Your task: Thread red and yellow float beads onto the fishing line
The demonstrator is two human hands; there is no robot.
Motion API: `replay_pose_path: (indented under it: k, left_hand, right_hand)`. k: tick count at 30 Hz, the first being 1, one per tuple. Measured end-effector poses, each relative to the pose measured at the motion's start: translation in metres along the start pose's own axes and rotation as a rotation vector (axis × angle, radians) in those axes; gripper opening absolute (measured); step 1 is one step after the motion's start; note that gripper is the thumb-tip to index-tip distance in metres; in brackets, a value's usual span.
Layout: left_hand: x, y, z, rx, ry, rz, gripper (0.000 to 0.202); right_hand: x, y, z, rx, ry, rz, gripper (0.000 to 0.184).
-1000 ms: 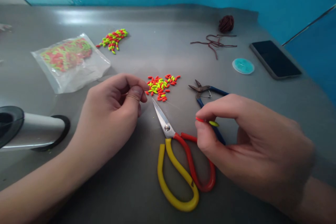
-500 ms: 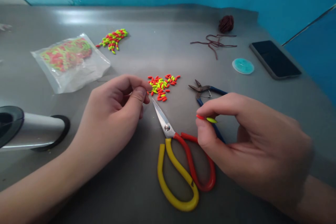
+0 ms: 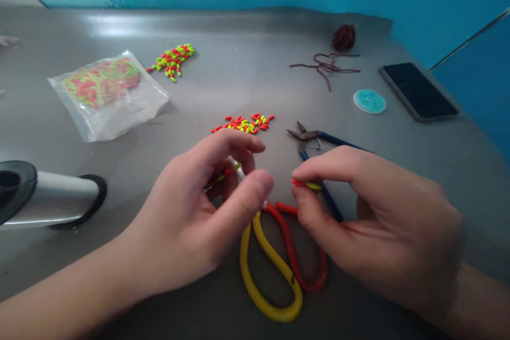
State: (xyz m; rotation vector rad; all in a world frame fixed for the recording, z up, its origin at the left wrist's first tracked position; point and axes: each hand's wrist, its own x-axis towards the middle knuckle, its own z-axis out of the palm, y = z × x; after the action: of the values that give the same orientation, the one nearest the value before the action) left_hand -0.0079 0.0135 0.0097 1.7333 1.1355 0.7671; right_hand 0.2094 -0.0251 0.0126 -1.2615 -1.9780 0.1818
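My right hand (image 3: 374, 223) pinches a red bead (image 3: 296, 183) between thumb and forefinger, with a yellow-green bead (image 3: 313, 186) in line behind it. My left hand (image 3: 199, 207) faces it, thumb and forefinger spread apart. Across its curled lower fingers runs a short strand of red and green beads (image 3: 228, 172); any thread is too fine to make out. Beneath the hands lie scissors (image 3: 274, 308) with one yellow and one red handle, their blades mostly hidden by my left hand. Just beyond is a loose pile of red and yellow-green beads (image 3: 247, 125), partly covered.
Blue-handled pliers (image 3: 305, 135) lie open beside my right hand. Further back are a bead cluster (image 3: 173, 61), a clear bag of beads (image 3: 107, 95), brown cord (image 3: 326, 66), a cord ball (image 3: 343, 36), a turquoise disc (image 3: 370, 101) and a phone (image 3: 418, 90). A silver cylinder (image 3: 59, 199) stands left.
My left hand has moved right and nearer, its thumb and forefinger parting from a pinch, and beads now show inside it. My right hand has shifted slightly left, still pinching its beads.
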Motion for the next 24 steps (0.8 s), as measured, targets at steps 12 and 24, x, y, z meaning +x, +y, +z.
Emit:
replay_pose_path:
  k: [12,24]
  left_hand:
    - [-0.0002,0.0070,0.0000,-0.224,-0.190,-0.057,0.008]
    - [-0.0002,0.0068,0.0006,-0.153,-0.145,-0.049,0.010]
  right_hand:
    - [0.0016,0.0004,-0.0018,0.162,-0.091,-0.049,0.015]
    - [0.0049,-0.0017,-0.0054,0.086,-0.126,-0.018,0.016]
